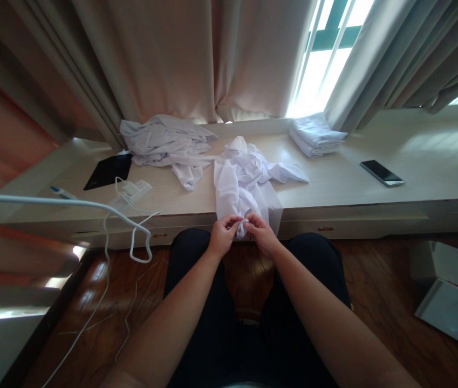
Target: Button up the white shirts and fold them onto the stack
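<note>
A crumpled white garment (245, 172) lies on the pale low table (374, 199) and hangs over its front edge. My left hand (224, 235) and my right hand (261, 233) both pinch the hanging end of it, close together, just below the table's edge and above my knees. Another crumpled white garment (164, 143) lies at the back left of the table. A folded stack of white cloth (316, 137) rests at the back by the window.
A black phone (381, 173) lies on the table's right part. A dark tablet (108, 171), a white power strip (134, 189) and white cables (107, 242) sit at the left. Curtains hang behind. A white box (453, 302) stands on the wooden floor at right.
</note>
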Action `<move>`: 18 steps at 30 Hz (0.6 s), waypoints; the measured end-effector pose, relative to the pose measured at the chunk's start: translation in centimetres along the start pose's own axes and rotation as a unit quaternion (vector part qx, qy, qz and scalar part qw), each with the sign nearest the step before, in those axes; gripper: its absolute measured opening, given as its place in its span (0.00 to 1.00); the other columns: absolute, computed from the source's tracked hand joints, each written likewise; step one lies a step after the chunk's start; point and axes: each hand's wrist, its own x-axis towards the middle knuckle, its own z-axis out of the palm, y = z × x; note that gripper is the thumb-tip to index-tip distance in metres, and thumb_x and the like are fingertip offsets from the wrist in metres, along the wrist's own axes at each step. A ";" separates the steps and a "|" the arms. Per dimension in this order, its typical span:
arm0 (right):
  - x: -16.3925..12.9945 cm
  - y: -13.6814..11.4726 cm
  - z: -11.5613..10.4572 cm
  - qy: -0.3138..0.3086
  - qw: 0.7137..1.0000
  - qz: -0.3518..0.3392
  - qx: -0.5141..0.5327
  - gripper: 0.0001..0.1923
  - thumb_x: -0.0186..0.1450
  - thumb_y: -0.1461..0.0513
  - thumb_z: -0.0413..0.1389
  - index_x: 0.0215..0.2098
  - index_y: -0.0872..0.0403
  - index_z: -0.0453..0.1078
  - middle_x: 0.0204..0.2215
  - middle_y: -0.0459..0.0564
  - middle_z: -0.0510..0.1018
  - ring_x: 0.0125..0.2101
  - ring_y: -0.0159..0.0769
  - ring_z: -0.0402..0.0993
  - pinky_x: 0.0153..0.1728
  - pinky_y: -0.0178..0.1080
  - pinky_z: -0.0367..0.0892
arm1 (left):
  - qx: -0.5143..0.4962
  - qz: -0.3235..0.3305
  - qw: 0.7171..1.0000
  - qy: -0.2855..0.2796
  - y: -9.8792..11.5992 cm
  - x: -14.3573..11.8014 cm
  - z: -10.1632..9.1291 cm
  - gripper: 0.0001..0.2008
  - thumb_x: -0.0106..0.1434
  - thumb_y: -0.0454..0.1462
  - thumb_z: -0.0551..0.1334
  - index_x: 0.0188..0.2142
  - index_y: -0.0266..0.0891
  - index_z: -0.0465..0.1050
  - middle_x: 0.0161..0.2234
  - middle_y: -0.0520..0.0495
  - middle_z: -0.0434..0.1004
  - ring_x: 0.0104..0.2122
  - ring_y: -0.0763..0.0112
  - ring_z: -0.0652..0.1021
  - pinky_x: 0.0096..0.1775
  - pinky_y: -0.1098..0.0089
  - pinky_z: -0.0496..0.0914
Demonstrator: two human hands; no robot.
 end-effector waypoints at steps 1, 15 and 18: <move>0.0 0.0 0.0 0.002 1.000 0.007 0.003 0.18 0.57 0.48 0.62 0.36 0.49 0.63 0.29 0.41 0.69 0.26 0.31 0.66 0.29 0.35 0.66 | 0.008 0.009 1.000 0.000 0.1 0.0 0.0 0.13 0.62 0.45 0.64 0.40 0.39 0.80 0.36 0.46 0.81 0.33 0.68 0.78 0.36 0.70 0.72; -0.5 -0.6 0.2 0.005 0.997 0.042 0.062 0.19 0.57 0.48 0.63 0.35 0.50 0.64 0.31 0.44 0.72 0.28 0.33 0.69 0.29 0.36 0.67 | 0.118 0.086 0.989 -0.004 0.6 -0.2 -0.3 0.08 0.65 0.39 0.61 0.38 0.41 0.79 0.36 0.46 0.78 0.37 0.66 0.77 0.38 0.70 0.70; -0.6 -0.7 0.1 0.003 0.997 0.037 0.062 0.18 0.57 0.48 0.63 0.35 0.50 0.64 0.30 0.44 0.72 0.28 0.33 0.69 0.29 0.37 0.68 | 0.122 0.089 0.988 -0.012 0.6 -0.3 -0.2 0.07 0.65 0.39 0.60 0.39 0.41 0.77 0.37 0.46 0.78 0.37 0.66 0.77 0.38 0.70 0.71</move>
